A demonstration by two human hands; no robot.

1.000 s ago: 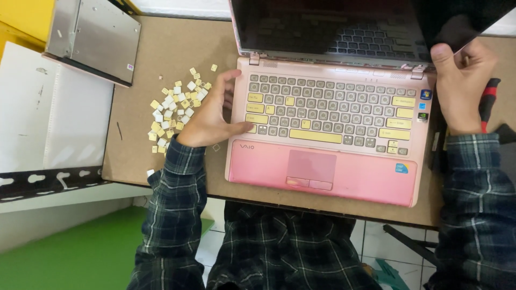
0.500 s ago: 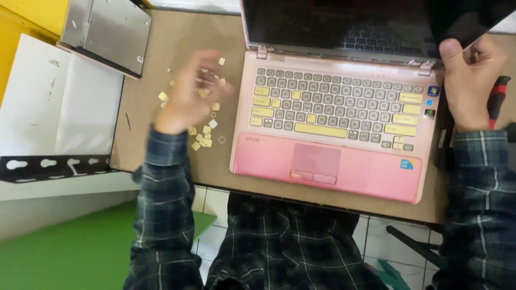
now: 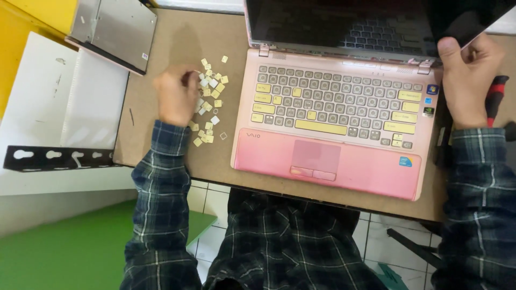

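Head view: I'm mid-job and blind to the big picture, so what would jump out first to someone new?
The pink laptop in the middle of the brown table, most of its keys stripped bare with only some yellowish ones left. Just left of it lies a pile of loose keycaps, with the left hand on them. The right hand grips the laptop's right hinge corner.

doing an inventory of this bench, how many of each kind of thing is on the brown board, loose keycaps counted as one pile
pink laptop: 1
pile of loose keycaps, under the left hand: 1
silver flat drive case, at the board's far left corner: 1
red-and-black tool handle, beside the right hand: 1
total: 4
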